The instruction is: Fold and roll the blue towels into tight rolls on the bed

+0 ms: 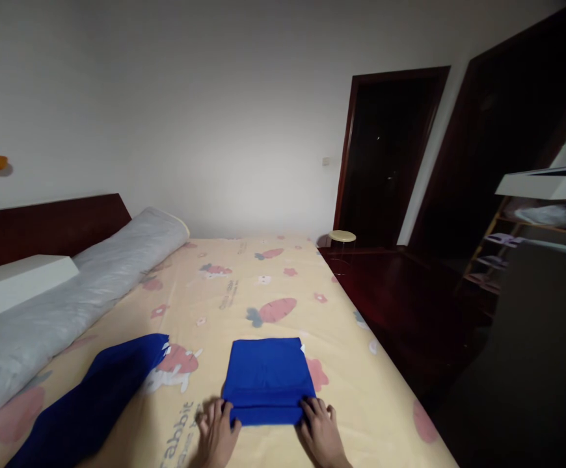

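Note:
A folded blue cloth (269, 367) lies on the patterned bed sheet (244, 273), its near edge turned over in a narrow band. My left hand (218, 429) pinches the cloth's near left corner with curled fingers. At the near right corner, my right hand (321, 429) grips the other end of the band. A small white tag shows at the far right side of the cloth. To the left lies a second blue cloth (102, 396), loosely spread and apart from both hands.
A rolled grey quilt (112, 273) and a white box (24, 279) lie along the bed's left side by the dark headboard (49, 224). Beyond the bed's right edge stand a round stool (342, 236) and a shelf rack (498, 240). A dark door (390, 156) is behind.

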